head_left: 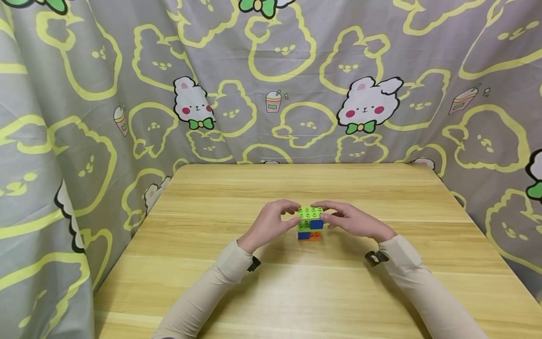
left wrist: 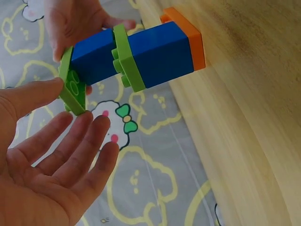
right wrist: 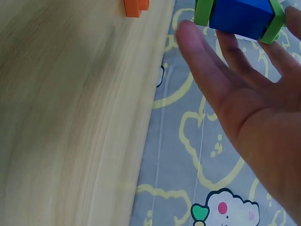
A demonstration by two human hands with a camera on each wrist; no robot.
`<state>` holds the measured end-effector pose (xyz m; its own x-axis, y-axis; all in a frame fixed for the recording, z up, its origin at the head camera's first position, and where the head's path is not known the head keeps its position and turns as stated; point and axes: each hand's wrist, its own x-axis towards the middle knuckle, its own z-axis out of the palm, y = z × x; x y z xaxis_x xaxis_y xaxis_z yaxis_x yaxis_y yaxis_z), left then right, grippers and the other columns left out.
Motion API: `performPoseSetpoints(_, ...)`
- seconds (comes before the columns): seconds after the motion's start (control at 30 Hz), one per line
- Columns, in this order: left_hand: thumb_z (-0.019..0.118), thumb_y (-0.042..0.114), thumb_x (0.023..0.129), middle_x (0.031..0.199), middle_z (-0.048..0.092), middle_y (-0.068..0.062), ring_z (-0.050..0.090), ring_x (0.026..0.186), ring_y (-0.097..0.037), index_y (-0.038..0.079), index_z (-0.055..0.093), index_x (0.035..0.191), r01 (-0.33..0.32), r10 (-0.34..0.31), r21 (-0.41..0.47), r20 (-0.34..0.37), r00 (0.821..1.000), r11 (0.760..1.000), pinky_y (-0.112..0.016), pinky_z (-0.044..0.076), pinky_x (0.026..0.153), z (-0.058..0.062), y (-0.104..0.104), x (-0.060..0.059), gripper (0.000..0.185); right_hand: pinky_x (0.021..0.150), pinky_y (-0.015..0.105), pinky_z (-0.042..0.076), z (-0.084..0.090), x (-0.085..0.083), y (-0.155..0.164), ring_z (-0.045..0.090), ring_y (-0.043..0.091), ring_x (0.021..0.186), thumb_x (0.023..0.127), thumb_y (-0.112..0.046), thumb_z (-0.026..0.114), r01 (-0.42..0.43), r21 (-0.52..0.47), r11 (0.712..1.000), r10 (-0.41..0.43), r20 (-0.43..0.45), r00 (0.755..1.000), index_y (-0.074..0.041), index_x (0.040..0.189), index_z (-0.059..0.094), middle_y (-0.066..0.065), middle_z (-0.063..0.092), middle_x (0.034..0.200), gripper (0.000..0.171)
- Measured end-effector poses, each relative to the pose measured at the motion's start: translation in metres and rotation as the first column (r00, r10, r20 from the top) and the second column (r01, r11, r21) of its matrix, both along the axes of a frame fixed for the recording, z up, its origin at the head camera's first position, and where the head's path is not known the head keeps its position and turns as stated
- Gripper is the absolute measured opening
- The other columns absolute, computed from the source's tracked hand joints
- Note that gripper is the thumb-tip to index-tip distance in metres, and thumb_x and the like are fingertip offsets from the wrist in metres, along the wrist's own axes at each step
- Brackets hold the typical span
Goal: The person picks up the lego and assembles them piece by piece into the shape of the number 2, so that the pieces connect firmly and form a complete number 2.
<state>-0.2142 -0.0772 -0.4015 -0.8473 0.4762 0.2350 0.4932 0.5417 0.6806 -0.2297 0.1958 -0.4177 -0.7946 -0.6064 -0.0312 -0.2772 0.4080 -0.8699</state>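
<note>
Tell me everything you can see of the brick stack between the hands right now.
The brick stack stands upright near the middle of the wooden table. It looks like glossy plastic with studs: an orange plate at the bottom, a blue brick, a thin green plate, another blue brick, and a studded green plate on top. The left hand touches the top plate's edge with straight fingers; the right hand meets the stack's other side at the top, fingers straight.

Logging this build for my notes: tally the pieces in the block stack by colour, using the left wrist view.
Block stack, left wrist view:
Green plates: 2 (top plate, middle plate)
Blue bricks: 2 (upper, lower)
Orange base plate: 1
Total: 5 pieces visible; any hidden behind these cannot be told.
</note>
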Motion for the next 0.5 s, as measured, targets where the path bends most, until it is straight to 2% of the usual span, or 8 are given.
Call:
performPoseSetpoints(0.1, 0.075, 0.016, 0.095, 0.123, 0.072, -0.010, 0.071, 0.107, -0.028, 0.005, 0.071, 0.124, 0.008, -0.009, 0.027, 0.045, 0.999, 1.000, -0.047, 0.055, 0.096, 0.0000, -0.0002, -0.0009, 0.032, 0.093, 0.048, 0.058, 0.0000, 0.0008, -0.0002, 0.069, 0.030, 0.112, 0.108, -0.039, 0.052, -0.007, -0.012, 1.000, 0.008, 0.070, 0.997, -0.026, 0.152, 0.047, 0.017, 0.050, 0.146, 0.047)
performPoseSetpoints(0.3, 0.072, 0.018, 0.098, 0.122, 0.072, -0.008, 0.071, 0.106, -0.020, 0.006, 0.069, 0.126, 0.024, -0.039, 0.091, 0.158, 0.987, 0.996, -0.030, 0.058, 0.089, -0.0031, -0.0014, -0.0031, 0.031, 0.095, 0.054, 0.055, -0.0019, 0.0001, 0.0009, 0.069, 0.038, 0.112, 0.109, -0.041, 0.049, -0.024, -0.043, 0.999, 0.030, 0.159, 0.987, -0.025, 0.155, 0.043, 0.018, 0.050, 0.149, 0.049)
performPoseSetpoints(0.4, 0.070, 0.020, 0.099, 0.120, 0.073, -0.008, 0.072, 0.104, -0.021, 0.009, 0.068, 0.127, 0.029, -0.052, 0.110, 0.215, 0.975, 0.993, -0.030, 0.059, 0.087, -0.0058, -0.0024, -0.0051, 0.031, 0.096, 0.053, 0.055, -0.0025, -0.0005, 0.0014, 0.069, 0.038, 0.112, 0.109, -0.040, 0.049, -0.028, -0.065, 0.997, 0.039, 0.182, 0.983, -0.024, 0.154, 0.043, 0.018, 0.048, 0.151, 0.049)
performPoseSetpoints(0.5, 0.070, 0.023, 0.099, 0.118, 0.073, -0.009, 0.073, 0.102, -0.021, 0.012, 0.067, 0.127, 0.030, -0.056, 0.111, 0.242, 0.969, 0.993, -0.033, 0.060, 0.086, -0.0071, -0.0035, -0.0065, 0.030, 0.096, 0.052, 0.055, -0.0023, -0.0010, 0.0016, 0.067, 0.039, 0.116, 0.109, -0.039, 0.049, -0.040, -0.092, 0.995, 0.057, 0.194, 0.979, -0.021, 0.154, 0.044, 0.017, 0.048, 0.151, 0.049)
